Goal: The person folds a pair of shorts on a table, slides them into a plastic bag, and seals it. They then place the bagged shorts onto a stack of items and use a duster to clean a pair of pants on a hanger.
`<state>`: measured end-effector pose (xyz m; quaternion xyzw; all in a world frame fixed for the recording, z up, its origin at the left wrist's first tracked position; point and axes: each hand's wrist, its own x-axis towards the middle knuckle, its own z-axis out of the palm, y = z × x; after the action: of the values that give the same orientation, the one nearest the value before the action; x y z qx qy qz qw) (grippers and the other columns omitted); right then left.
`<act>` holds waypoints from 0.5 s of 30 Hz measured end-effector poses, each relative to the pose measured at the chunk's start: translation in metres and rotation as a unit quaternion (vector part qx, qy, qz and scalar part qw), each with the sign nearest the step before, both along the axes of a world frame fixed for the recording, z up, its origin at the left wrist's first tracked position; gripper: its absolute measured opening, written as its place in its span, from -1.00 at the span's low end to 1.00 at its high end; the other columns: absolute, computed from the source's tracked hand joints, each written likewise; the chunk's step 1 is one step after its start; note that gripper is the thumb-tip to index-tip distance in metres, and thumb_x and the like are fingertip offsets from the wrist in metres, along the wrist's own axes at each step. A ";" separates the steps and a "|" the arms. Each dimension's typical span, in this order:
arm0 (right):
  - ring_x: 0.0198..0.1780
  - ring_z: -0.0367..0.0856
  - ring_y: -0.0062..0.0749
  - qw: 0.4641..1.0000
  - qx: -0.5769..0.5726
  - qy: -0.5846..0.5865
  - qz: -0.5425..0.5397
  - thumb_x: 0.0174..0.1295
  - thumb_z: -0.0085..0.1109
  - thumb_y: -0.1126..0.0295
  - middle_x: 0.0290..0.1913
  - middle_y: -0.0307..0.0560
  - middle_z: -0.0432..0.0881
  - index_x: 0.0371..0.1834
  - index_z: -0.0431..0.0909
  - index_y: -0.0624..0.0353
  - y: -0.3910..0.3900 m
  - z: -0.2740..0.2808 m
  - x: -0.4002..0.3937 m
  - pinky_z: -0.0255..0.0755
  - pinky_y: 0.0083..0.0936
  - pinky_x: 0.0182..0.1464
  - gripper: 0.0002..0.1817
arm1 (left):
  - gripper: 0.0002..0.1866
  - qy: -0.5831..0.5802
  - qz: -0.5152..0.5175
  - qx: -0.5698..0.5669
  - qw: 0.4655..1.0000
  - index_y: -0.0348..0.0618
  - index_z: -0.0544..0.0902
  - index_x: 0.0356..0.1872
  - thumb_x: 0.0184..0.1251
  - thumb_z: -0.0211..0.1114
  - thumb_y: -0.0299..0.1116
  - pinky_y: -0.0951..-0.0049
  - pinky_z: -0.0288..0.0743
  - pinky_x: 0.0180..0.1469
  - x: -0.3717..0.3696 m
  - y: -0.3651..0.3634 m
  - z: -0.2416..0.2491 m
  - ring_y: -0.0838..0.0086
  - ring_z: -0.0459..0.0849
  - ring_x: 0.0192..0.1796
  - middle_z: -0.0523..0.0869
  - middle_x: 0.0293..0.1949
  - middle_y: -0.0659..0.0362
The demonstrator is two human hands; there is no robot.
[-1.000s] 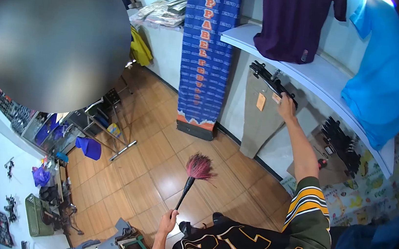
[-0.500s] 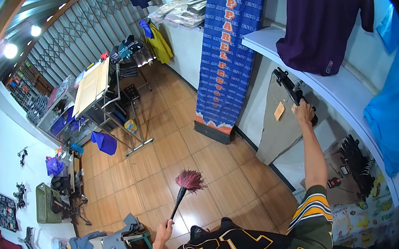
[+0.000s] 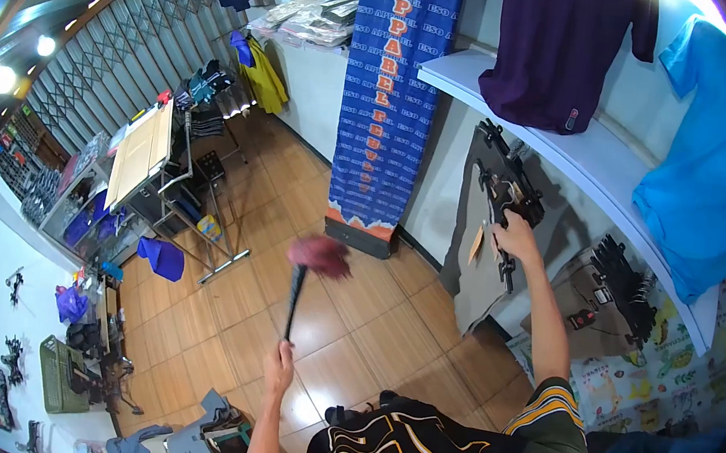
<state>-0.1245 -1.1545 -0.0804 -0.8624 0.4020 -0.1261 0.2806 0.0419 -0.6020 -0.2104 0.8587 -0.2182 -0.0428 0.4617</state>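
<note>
My left hand (image 3: 279, 369) is closed round the black handle of a duster (image 3: 294, 295). The duster's dark red bristle head (image 3: 322, 258) points up and away from me, blurred by motion. Over at the right wall, my right hand (image 3: 516, 238) has its fingers closed on a black clip hanger (image 3: 502, 202). Other black hangers (image 3: 525, 178) hang close behind it. A grey-brown piece of cloth (image 3: 473, 284) hangs beside and below that hand, with a tan tag (image 3: 477, 242) on it. My hand hides part of the hanger.
A white shelf (image 3: 605, 142) juts out above my right hand, carrying a purple shirt (image 3: 549, 51) and a blue shirt (image 3: 710, 168). More black hangers (image 3: 620, 287) hang to the right. A blue banner (image 3: 385, 113) stands ahead; a wood-topped table (image 3: 143, 157) is at left.
The duster has swung up and left with my left hand. My right hand has moved down and left, tilting a hanger out from the others; the cloth and its tag have shifted.
</note>
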 end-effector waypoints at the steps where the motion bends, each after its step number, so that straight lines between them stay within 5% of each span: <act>1: -0.21 0.74 0.08 0.999 0.021 -0.050 0.002 0.09 0.25 0.20 -0.36 0.28 0.69 -0.29 0.57 0.37 0.017 0.015 -0.004 0.54 -0.14 -0.12 -0.63 | -0.60 -0.002 0.019 -0.037 0.999 -0.28 0.66 -0.20 0.63 -0.03 -0.17 0.35 0.32 -0.48 0.010 -0.012 0.008 0.46 0.50 -0.55 0.50 -0.62 0.16; 4: -0.33 0.71 -0.08 0.993 0.019 -0.117 0.028 0.08 0.26 0.22 -0.42 0.24 0.65 -0.33 0.56 0.41 0.020 0.009 -0.008 0.52 -0.24 -0.20 -0.63 | -0.64 -0.035 0.071 -0.164 0.983 -0.24 0.62 -0.02 0.67 -0.07 -0.19 0.46 0.21 -0.53 0.031 -0.059 0.041 0.60 0.35 -0.57 0.39 -0.63 0.27; 5: -0.42 0.62 -0.28 0.990 0.029 -0.127 0.045 0.10 0.23 0.30 -0.50 0.10 0.62 -0.37 0.54 0.40 0.018 0.006 -0.007 0.48 -0.31 -0.27 -0.70 | -0.65 -0.026 0.076 -0.213 0.974 -0.19 0.59 0.06 0.68 -0.08 -0.18 0.52 0.18 -0.50 0.029 -0.077 0.056 0.63 0.32 -0.54 0.36 -0.59 0.32; 8: -0.44 0.55 -0.47 0.981 0.089 -0.147 0.086 0.12 0.19 0.37 -0.53 -0.07 0.59 -0.40 0.52 0.35 0.048 0.049 -0.009 0.42 -0.41 -0.34 -0.79 | -0.65 -0.025 0.053 -0.271 0.961 -0.10 0.52 0.21 0.68 -0.08 -0.16 0.55 0.22 -0.48 0.019 -0.125 0.077 0.65 0.37 -0.50 0.39 -0.54 0.35; 10: -0.47 0.47 -0.59 0.978 0.118 -0.152 0.079 0.14 0.17 0.40 -0.55 -0.23 0.52 -0.41 0.51 0.30 0.075 0.083 -0.011 0.31 -0.52 -0.40 -0.84 | -0.72 -0.072 0.008 -0.204 0.976 -0.22 0.58 0.10 0.63 0.01 -0.29 0.36 0.29 -0.51 -0.013 -0.149 0.097 0.40 0.46 -0.57 0.49 -0.60 0.15; 12: -0.50 0.39 -0.64 0.971 0.138 -0.171 0.090 0.15 0.16 0.40 -0.56 -0.30 0.46 -0.37 0.52 0.29 0.102 0.117 -0.014 0.23 -0.57 -0.42 -0.85 | -0.69 -0.059 -0.110 -0.093 0.988 -0.20 0.60 0.10 0.60 0.02 -0.24 0.12 0.46 -0.40 -0.020 -0.160 0.046 0.02 0.67 -0.44 0.68 -0.48 -0.07; 13: -0.50 0.39 -0.64 0.971 0.138 -0.171 0.094 0.15 0.16 0.40 -0.56 -0.30 0.46 -0.37 0.52 0.29 0.112 0.129 -0.015 0.23 -0.57 -0.42 -0.85 | -0.69 -0.059 -0.106 -0.095 0.988 -0.20 0.60 0.10 0.60 0.02 -0.24 0.12 0.46 -0.40 -0.017 -0.159 0.019 0.02 0.67 -0.44 0.68 -0.48 -0.07; 15: -0.51 0.34 -0.67 0.956 0.165 -0.218 0.103 0.15 0.16 0.41 -0.56 -0.34 0.42 -0.33 0.52 0.28 0.124 0.144 -0.018 0.19 -0.59 -0.42 -0.85 | -0.63 -0.045 -0.210 0.153 0.965 -0.16 0.61 0.11 0.58 0.01 -0.14 -0.09 0.52 -0.24 -0.013 -0.156 -0.029 -0.21 0.71 -0.24 0.73 -0.31 -0.24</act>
<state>-0.1423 -1.0301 0.0637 -0.7926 0.2553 -0.2130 0.5111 0.0286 -0.7580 -0.2389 0.8552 -0.4048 -0.1325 0.2952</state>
